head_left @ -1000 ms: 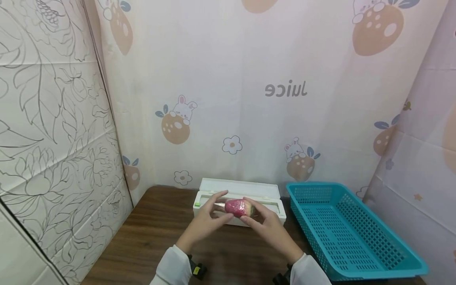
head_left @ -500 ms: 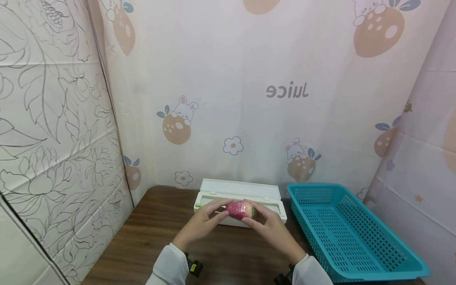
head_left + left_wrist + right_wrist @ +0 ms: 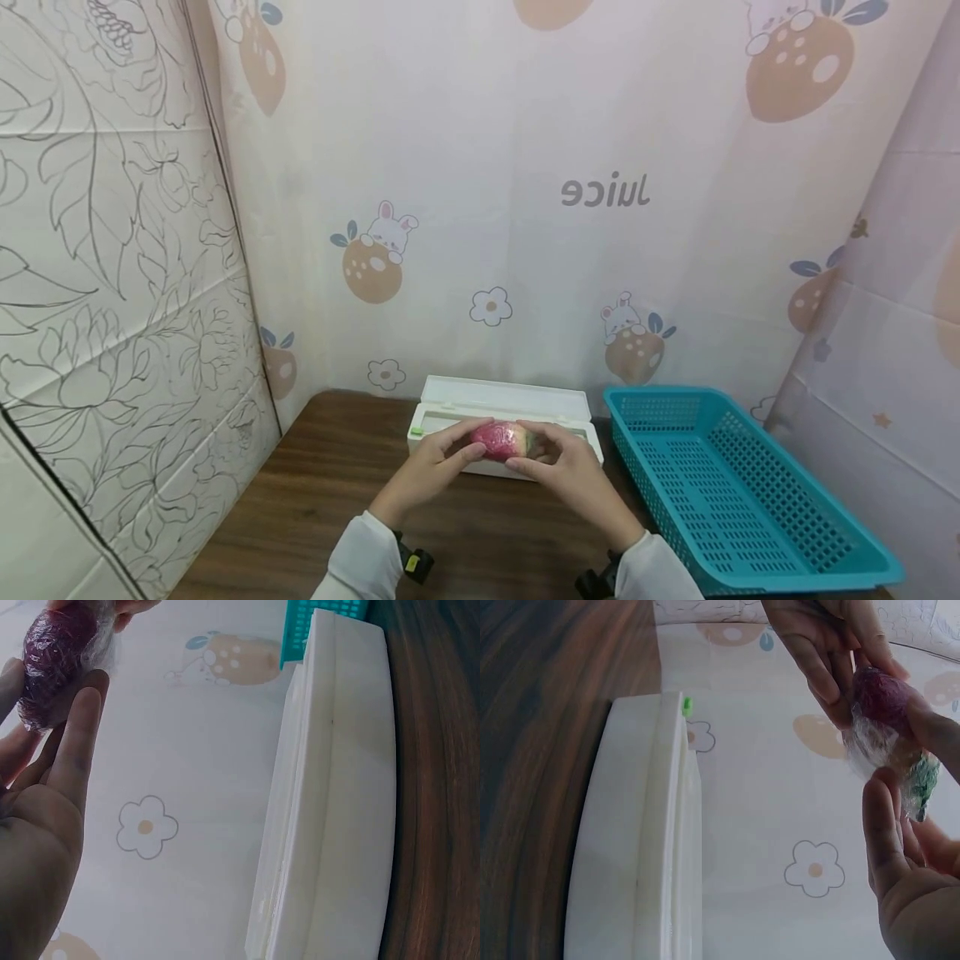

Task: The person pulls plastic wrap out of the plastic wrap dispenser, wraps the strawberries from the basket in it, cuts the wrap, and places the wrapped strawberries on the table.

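A red fruit (image 3: 501,439) with a pale, greenish end is wrapped in shiny clear plastic film, held up in front of the white box. My left hand (image 3: 431,472) grips its red end between thumb and fingers. At the pale end my right hand (image 3: 573,473) pinches it, thumb nearest me. In the right wrist view, loose crinkled film (image 3: 870,742) bunches round the fruit's middle, and a green tip (image 3: 922,781) shows beyond it. From the left wrist, the fruit (image 3: 56,664) shows as dark red under creased film.
Behind my hands a long white box (image 3: 506,396) stands with its lid raised and a small green tab (image 3: 416,432) at its left end. To the right is a teal mesh basket (image 3: 802,577). The dark wooden table (image 3: 315,492) meets patterned cloth at the back.
One second ago my left fingers were spread off the red end, with a strand of film between. They have closed onto the fruit. The right hand keeps its hold with little movement.
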A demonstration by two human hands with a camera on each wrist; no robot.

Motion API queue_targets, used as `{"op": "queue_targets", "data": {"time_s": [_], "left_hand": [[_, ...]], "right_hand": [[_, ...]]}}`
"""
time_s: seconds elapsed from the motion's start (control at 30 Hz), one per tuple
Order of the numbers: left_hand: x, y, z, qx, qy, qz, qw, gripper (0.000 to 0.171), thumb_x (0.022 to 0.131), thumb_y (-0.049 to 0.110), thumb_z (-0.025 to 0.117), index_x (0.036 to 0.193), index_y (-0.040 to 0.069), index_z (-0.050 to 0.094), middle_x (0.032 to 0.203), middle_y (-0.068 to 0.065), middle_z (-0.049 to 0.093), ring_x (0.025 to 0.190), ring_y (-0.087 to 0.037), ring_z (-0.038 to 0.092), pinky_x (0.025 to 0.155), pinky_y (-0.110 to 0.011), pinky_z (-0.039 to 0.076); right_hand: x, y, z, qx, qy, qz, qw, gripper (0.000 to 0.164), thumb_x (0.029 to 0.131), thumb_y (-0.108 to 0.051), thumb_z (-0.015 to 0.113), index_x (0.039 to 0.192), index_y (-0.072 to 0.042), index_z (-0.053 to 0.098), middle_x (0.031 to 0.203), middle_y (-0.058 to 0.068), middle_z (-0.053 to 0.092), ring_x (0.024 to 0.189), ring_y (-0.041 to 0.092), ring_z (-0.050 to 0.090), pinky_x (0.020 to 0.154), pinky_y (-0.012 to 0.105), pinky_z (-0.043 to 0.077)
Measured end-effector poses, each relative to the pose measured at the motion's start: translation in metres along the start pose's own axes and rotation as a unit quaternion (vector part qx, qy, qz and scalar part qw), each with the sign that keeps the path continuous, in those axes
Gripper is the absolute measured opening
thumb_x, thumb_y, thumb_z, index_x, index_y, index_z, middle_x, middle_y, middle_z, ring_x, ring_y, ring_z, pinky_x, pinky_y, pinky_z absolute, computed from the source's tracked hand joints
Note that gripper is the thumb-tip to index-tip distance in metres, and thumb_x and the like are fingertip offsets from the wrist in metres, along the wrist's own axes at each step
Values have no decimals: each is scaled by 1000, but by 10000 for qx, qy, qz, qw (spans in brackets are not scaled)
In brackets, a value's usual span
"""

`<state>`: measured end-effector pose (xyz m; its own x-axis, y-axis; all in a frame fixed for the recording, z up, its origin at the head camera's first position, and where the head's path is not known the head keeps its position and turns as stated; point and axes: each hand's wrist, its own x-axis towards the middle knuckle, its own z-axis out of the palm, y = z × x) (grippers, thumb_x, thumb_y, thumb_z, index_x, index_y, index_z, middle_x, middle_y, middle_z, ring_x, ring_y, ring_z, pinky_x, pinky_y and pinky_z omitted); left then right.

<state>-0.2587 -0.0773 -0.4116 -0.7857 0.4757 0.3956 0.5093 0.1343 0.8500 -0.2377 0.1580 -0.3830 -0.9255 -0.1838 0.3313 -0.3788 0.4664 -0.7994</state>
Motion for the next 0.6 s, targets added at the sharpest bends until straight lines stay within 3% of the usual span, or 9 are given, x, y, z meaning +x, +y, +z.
{"op": "queue_targets", "data": {"time_s": [0.13, 0.33, 0.6], "left_hand": [[-1, 0, -1, 54, 136, -112, 9998, 42, 103, 31, 58, 144, 23, 55, 141, 1, 57, 121, -15, 58, 96, -28, 49], [-2, -1, -2, 82, 151, -88, 9998, 42, 103, 31, 58, 144, 22, 55, 143, 0, 56, 122, -16, 58, 96, -28, 50], [-3, -5, -3, -29, 122, -138, 9998, 44, 104, 31, 57, 145, 19, 54, 143, -3, 56, 121, -17, 58, 95, -29, 50]], "right_hand": [[0, 0, 2, 260, 244, 57, 9993, 58, 77, -19, 89, 127, -9, 62, 91, 5, 62, 78, 15, 66, 71, 26, 58], [0, -2, 6, 1015, 257, 196, 9943, 69, 76, -7, 88, 132, -5, 48, 96, 11, 56, 81, 18, 62, 73, 25, 56], [-2, 1, 12, 1345, 365, 97, 9902, 71, 79, -10, 86, 136, -5, 43, 94, 11, 57, 86, 18, 60, 84, 25, 54]]}}
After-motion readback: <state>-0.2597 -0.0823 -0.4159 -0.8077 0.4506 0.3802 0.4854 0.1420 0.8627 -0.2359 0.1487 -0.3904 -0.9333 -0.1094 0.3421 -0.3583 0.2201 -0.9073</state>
